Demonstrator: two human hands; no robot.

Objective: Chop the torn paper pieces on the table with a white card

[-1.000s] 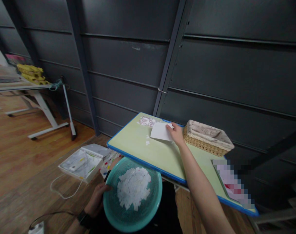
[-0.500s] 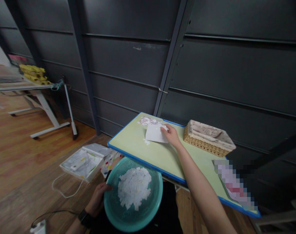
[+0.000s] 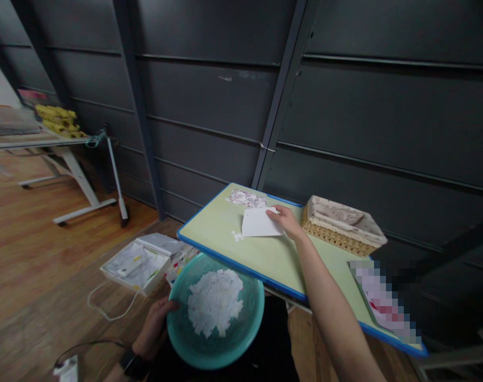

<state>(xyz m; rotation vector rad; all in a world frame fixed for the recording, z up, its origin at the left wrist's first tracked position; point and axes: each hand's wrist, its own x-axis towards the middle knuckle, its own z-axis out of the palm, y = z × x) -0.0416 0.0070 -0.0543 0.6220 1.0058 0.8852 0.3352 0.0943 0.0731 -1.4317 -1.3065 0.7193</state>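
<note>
My left hand [image 3: 160,314] is closed on the rim of a teal plastic strainer basket [image 3: 249,318], thumb over the edge. Inside the basket lies a heap of white paper scraps [image 3: 215,302]. My right hand [image 3: 286,218] pinches the upper right corner of a white sheet of paper [image 3: 259,223] just over the pale green tabletop [image 3: 221,228]. Behind the sheet is a flat pile of paper scraps [image 3: 246,198]. A few small white bits [image 3: 237,236] lie left of the sheet's lower edge.
A cloth-lined woven basket [image 3: 340,231] stands on the table's right side, beyond a flat blurred-out item [image 3: 384,302]. On the floor at left are an open white box [image 3: 135,265] with a cord and a power strip [image 3: 68,369]. A dark panelled wall [image 3: 209,95] backs the table.
My right hand has moved the sheet slightly to the right and nearer, showing more of the scrap pile behind it. The strainer basket has shifted slightly left and up, still in my left hand.
</note>
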